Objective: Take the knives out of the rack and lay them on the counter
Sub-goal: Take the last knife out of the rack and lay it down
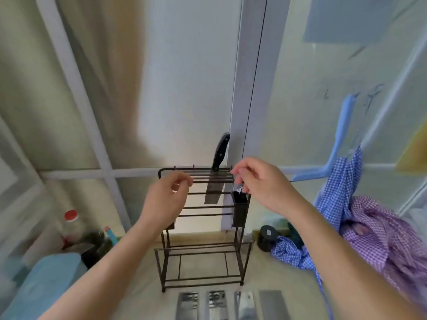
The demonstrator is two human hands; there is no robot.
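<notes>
A black wire rack (238,262) stands on the counter against the frosted glass. One black-handled knife (219,155) sits in its top rails, blade hanging down. My right hand (261,181) is at the rack's top right corner, fingers pinched on a dark-and-silver handle (239,188) that sticks out of the black side holder (240,211). My left hand (166,199) hovers in front of the rack's top left, fingers loosely curled by the rails with nothing in them. Several knife blades (231,304) lie side by side on the counter in front of the rack.
Bottles, one with a red cap (70,215), and a blue cloth-covered object (44,280) crowd the left. Checked blue and purple cloths (374,229) pile up on the right, with a black jar (268,237) beside the rack. A blue hanger (342,135) hangs at the right.
</notes>
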